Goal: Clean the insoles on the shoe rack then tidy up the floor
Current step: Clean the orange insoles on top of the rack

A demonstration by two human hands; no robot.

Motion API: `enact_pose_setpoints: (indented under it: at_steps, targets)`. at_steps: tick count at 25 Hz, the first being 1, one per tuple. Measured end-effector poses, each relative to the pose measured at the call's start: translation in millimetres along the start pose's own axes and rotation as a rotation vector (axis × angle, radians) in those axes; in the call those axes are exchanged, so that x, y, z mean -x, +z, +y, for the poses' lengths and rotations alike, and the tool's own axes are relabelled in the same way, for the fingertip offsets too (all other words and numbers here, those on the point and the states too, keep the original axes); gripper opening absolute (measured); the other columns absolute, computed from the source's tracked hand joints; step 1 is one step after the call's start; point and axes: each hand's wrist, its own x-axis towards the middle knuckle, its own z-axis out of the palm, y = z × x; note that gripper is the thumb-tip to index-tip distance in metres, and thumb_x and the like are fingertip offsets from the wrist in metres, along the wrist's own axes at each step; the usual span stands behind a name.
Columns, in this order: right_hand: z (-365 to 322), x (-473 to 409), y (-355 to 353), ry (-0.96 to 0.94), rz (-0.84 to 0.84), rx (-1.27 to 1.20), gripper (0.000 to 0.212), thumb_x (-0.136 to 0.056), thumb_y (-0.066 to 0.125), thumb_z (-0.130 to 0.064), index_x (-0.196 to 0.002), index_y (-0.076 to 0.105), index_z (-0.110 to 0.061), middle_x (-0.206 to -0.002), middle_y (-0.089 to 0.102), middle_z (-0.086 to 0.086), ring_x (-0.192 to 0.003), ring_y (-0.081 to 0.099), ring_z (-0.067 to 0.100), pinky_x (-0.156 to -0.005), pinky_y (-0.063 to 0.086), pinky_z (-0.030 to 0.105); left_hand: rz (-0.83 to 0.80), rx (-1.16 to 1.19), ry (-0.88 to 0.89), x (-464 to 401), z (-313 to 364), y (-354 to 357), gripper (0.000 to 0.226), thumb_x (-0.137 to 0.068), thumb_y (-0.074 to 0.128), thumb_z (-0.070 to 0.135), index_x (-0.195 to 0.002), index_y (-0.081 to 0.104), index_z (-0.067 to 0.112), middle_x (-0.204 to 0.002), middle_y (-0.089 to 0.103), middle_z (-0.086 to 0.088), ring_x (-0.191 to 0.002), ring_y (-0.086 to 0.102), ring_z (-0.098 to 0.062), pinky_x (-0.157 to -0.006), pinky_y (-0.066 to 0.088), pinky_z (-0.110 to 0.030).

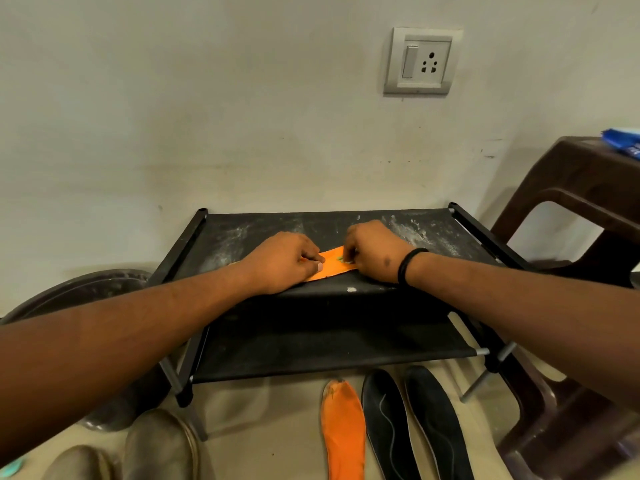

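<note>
While your left hand curls its fingers down onto one end of an orange insole, your right hand pinches the other end, a black band round its wrist. What the right fingertips hold against the insole is too small to tell. The insole lies flat on the top tier of the shoe rack, a taut black fabric sheet slung between black tubes and smeared with white powdery dust. A lower fabric tier hangs beneath, its surface matte and dark. On the beige floor in front lie a second orange insole, smudged dark at the toe, and two black insoles side by side, each long and rounded. Two dusty shoes sit at your lower left, a brown plastic stool to your right.
</note>
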Motion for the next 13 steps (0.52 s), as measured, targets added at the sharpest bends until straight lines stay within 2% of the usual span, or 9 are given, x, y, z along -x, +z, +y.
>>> enact_pose_setpoints:
  at_steps: [2, 4, 9, 13]
  targets:
    - [-17.2, 6.0, 3.7, -0.102, 0.014, -0.095, 0.024, -0.082, 0.061, 0.002, -0.093, 0.078, -0.011, -0.103, 0.07, 0.005, -0.095, 0.065, 0.023, -0.088, 0.052, 0.035, 0.004, 0.027, 0.003, 0.7, -0.8, 0.0, 0.023, -0.095, 0.065, 0.027, -0.112, 0.078, 0.017, -0.123, 0.07, 0.003, -0.106, 0.065, -0.013, -0.096, 0.053, -0.04]
    - [-17.1, 4.2, 5.3, -0.109, 0.024, -0.099, 0.023, -0.082, 0.061, 0.002, -0.093, 0.078, -0.011, -0.102, 0.07, 0.005, -0.094, 0.065, 0.023, -0.087, 0.052, 0.034, 0.006, 0.032, 0.0, 0.8, 0.2, -0.7, 0.023, -0.095, 0.065, 0.026, -0.112, 0.078, 0.017, -0.123, 0.071, 0.003, -0.106, 0.066, -0.013, -0.096, 0.053, -0.04]
    - [10.8, -13.6, 4.3, 0.101, 0.013, 0.065, 0.025, -0.084, 0.056, 0.0, -0.096, 0.077, -0.009, -0.102, 0.071, 0.012, -0.096, 0.064, 0.032, -0.086, 0.052, 0.039, -0.009, 0.012, 0.001, 1.9, 4.5, -2.1, 0.026, -0.098, 0.062, 0.027, -0.117, 0.076, 0.016, -0.133, 0.066, 0.0, -0.117, 0.062, -0.015, -0.103, 0.048, -0.035]
    - [-15.2, -8.8, 7.4, -0.026, -0.002, -0.053, 0.02, -0.085, 0.06, -0.003, -0.092, 0.077, -0.009, -0.098, 0.071, 0.008, -0.09, 0.065, 0.024, -0.08, 0.051, 0.031, -0.014, 0.008, 0.008, 1.7, 0.6, -1.0, 0.024, -0.096, 0.063, 0.027, -0.112, 0.078, 0.015, -0.124, 0.07, 0.0, -0.107, 0.066, -0.019, -0.097, 0.052, -0.044]
